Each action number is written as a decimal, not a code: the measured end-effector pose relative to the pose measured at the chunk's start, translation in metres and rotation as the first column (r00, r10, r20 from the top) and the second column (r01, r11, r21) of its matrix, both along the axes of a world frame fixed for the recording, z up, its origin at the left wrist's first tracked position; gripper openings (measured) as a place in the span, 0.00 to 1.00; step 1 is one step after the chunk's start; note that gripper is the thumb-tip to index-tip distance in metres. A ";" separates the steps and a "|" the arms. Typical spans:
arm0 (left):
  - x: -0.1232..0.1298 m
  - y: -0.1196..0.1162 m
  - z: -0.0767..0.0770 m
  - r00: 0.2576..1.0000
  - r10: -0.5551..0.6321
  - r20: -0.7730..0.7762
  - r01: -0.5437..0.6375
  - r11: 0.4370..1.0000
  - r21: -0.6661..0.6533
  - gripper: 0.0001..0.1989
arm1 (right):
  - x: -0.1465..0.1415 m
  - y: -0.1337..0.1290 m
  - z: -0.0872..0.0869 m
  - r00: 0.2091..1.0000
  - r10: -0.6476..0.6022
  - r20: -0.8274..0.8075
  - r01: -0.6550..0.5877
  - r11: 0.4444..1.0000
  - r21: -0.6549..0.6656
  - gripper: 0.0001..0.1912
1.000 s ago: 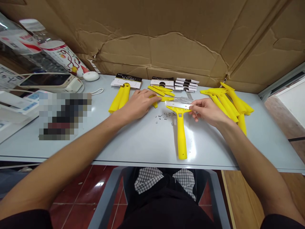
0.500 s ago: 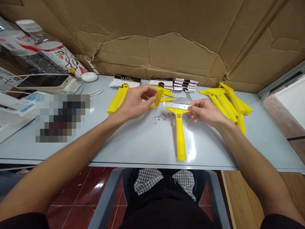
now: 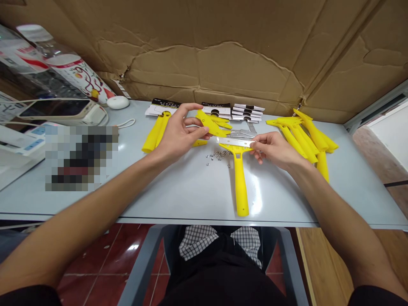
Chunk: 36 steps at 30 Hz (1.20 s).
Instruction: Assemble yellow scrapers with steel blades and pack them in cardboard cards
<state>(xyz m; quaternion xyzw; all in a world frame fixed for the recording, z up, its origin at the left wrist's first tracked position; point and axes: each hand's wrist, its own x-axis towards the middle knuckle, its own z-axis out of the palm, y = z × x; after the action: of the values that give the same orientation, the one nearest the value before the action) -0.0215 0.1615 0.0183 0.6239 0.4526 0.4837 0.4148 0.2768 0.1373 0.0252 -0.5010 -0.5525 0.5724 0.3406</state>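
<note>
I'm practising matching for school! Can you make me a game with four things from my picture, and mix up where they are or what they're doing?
1. Left hand
2. Right hand
3. Little metal bits
4. Cardboard

A. Scattered loose on the table
B. Brown and creased, standing behind everything on the table
C. Pinching one end of the long metal blade
D. Holding up a flat yellow piece

Right pairs: 1-D, 2-C, 3-A, 4-B

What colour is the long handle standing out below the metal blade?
The handle is plain yellow, best seen in the head view.
</note>
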 end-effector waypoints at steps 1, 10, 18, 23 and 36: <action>0.000 0.001 0.000 1.000 0.014 0.006 -0.014 1.000 -0.003 0.25 | 0.000 0.000 0.000 1.000 0.000 0.000 0.000 1.000 -0.001 0.08; 0.001 0.001 0.002 0.998 0.065 -0.009 -0.066 0.994 -0.084 0.21 | 0.000 0.000 0.001 1.000 -0.002 0.009 0.002 1.000 0.004 0.08; 0.006 -0.005 0.008 0.998 0.056 -0.001 -0.056 0.990 -0.128 0.24 | 0.003 0.001 0.000 0.999 -0.012 0.036 0.011 1.000 0.011 0.08; 0.006 -0.004 0.007 0.999 0.036 0.024 -0.033 0.991 -0.132 0.23 | 0.002 0.000 0.003 0.999 -0.024 0.037 0.024 1.000 -0.009 0.07; 0.001 0.004 -0.006 0.992 0.014 0.125 0.002 0.992 -0.127 0.20 | 0.004 0.001 -0.001 0.999 -0.012 0.042 0.012 1.000 0.016 0.09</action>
<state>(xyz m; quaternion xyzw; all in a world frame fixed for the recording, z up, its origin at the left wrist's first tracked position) -0.0203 0.1656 0.0125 0.5633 0.4573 0.4936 0.4795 0.2807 0.1380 0.0242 -0.5134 -0.5610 0.5554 0.3365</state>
